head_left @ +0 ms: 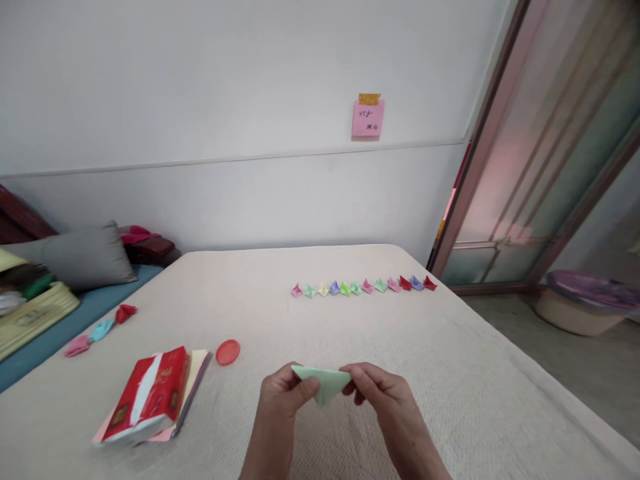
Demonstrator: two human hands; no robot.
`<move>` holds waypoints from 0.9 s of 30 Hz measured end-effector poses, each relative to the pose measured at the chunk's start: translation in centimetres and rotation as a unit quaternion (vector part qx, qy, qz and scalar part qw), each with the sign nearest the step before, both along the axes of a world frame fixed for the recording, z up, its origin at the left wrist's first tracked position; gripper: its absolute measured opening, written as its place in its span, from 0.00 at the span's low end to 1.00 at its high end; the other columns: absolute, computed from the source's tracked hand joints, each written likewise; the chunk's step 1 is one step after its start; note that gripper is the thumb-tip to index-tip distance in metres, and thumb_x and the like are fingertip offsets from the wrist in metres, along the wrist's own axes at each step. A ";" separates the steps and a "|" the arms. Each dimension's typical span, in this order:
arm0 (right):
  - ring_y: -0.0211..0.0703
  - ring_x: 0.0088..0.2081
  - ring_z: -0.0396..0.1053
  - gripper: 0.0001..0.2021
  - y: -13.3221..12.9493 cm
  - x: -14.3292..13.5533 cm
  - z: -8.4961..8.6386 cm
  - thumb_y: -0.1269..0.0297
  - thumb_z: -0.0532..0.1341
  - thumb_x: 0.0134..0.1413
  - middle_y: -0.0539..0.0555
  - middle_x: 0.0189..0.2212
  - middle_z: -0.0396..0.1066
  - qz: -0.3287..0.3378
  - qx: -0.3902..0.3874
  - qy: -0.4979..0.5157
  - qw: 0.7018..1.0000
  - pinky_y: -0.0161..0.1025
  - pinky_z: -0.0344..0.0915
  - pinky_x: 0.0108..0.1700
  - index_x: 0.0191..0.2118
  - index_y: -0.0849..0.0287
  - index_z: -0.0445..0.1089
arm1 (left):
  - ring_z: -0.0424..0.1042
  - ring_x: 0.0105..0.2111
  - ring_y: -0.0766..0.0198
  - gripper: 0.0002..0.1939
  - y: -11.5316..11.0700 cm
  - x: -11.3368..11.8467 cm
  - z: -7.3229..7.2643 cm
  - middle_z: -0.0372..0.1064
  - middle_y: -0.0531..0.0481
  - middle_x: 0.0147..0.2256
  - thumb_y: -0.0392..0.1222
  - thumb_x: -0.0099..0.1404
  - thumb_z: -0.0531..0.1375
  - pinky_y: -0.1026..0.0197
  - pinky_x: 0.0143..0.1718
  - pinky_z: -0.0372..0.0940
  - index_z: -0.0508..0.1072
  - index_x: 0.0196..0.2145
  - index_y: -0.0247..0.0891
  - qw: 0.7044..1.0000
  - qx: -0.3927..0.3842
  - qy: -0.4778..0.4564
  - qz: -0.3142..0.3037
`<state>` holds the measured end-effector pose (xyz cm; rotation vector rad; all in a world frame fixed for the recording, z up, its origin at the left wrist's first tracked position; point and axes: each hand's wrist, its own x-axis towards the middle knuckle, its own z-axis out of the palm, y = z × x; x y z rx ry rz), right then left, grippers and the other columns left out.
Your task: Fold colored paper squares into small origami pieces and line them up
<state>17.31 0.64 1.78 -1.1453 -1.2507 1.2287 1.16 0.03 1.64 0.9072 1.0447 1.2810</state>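
Observation:
Above the near part of the table, both hands hold a pale green folded paper (327, 385), its long straight edge on top and a point facing down. My left hand (287, 393) pinches its left side, with the thumb lying across the front. At the right corner, my right hand (377, 390) grips the paper between thumb and fingers. The fingertips behind the paper are hidden. Farther back stands a row of small folded paper boats (345, 288) in pink, green, yellow, blue and red.
A red tissue pack (155, 387) rests on colored paper sheets (199, 373) at left, beside a red round lid (228, 352). Several folded papers (103, 329) lie near the left edge of the cloth-covered table (240, 283). A pink note (369, 120) hangs on the wall.

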 end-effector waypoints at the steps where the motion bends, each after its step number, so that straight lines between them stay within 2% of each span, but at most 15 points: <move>1: 0.42 0.28 0.60 0.13 0.1 0.1 0.1 0.57 0.58 0.55 0.51 0.24 0.69 0.003 0.008 -0.027 1.000 0.37 0.55 0.31 0.28 0.59 0.74 | 0.61 0.27 0.64 0.05 0.1 -0.1 -0.2 0.68 0.54 0.22 0.39 0.52 0.64 0.62 0.32 0.55 0.74 0.24 0.34 1.000 -0.007 0.004 -0.004; 5: 0.42 0.28 0.60 0.07 0.0 0.0 0.2 0.63 0.61 0.48 0.50 0.23 0.67 0.047 0.012 -0.097 0.994 0.37 0.54 0.31 0.26 0.60 0.72 | 0.60 0.25 0.65 0.03 0.5 -0.4 -0.5 0.66 0.54 0.21 0.35 0.50 0.63 0.62 0.30 0.54 0.74 0.22 0.32 0.996 -0.022 0.054 -0.064; 10: 0.37 0.23 0.52 0.07 -0.2 -0.6 0.1 0.70 0.57 0.44 0.45 0.17 0.55 0.088 -0.014 -0.117 0.989 0.35 0.48 0.26 0.19 0.60 0.64 | 0.56 0.23 0.67 0.01 0.2 -0.1 -0.6 0.61 0.55 0.20 0.31 0.50 0.61 0.63 0.27 0.51 0.73 0.22 0.32 0.989 -0.014 0.076 -0.127; 14: 0.36 0.23 0.49 0.08 -0.3 -0.7 -0.4 0.71 0.56 0.43 0.44 0.18 0.51 0.122 -0.030 -0.125 0.984 0.35 0.46 0.25 0.18 0.59 0.59 | 0.54 0.23 0.68 0.04 0.0 0.0 -0.9 0.56 0.57 0.19 0.30 0.51 0.60 0.64 0.25 0.49 0.70 0.21 0.33 0.989 0.001 0.092 -0.119; 20: 0.37 0.25 0.51 0.10 -0.1 -0.7 -0.9 0.65 0.56 0.52 0.45 0.20 0.53 0.111 -0.003 -0.098 0.989 0.35 0.48 0.27 0.21 0.58 0.60 | 0.60 0.26 0.66 0.05 0.4 0.0 -1.0 0.63 0.54 0.23 0.38 0.56 0.63 0.64 0.28 0.54 0.72 0.26 0.33 0.991 0.012 0.080 -0.107; 23: 0.37 0.26 0.51 0.12 0.0 -0.5 -0.8 0.64 0.54 0.55 0.45 0.21 0.53 0.089 0.019 -0.114 0.989 0.35 0.49 0.27 0.22 0.57 0.58 | 0.62 0.26 0.66 0.10 0.7 -0.1 -1.2 0.66 0.53 0.25 0.44 0.56 0.64 0.64 0.28 0.55 0.72 0.30 0.34 0.987 0.011 0.110 -0.113; 27: 0.38 0.26 0.53 0.11 0.0 -0.5 -0.7 0.64 0.53 0.56 0.46 0.21 0.55 0.084 0.025 -0.133 0.987 0.36 0.51 0.28 0.23 0.57 0.58 | 0.61 0.22 0.67 0.13 0.6 0.0 -1.4 0.64 0.54 0.20 0.47 0.58 0.62 0.64 0.25 0.55 0.71 0.24 0.34 0.984 -0.016 0.137 -0.116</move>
